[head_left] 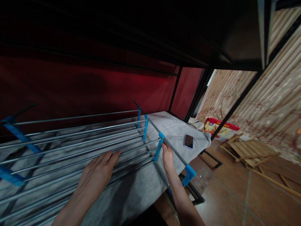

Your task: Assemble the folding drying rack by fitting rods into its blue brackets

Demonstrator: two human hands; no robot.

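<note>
A rack of grey metal tubes [94,127] with blue plastic end brackets lies across a grey cloth-covered surface [141,185]. My left hand [101,168] reaches over the middle tubes, its fingers curled down on one of them; the fingertips are partly hidden. At the rack's right end, my right hand [167,153] is closed around a blue bracket [158,150], just beneath the joint with a long side tube [175,150]. Another blue connector [190,173] sits at that tube's near end. More blue brackets [20,135] hold the tubes at the left end.
A phone [188,141] rests on the cloth to the right of the rack. Dark metal posts [237,105] and a low dark panel [141,28] frame the space above. Beyond are a red and yellow box [221,127] and folded wooden slats [252,149] on the tiled floor.
</note>
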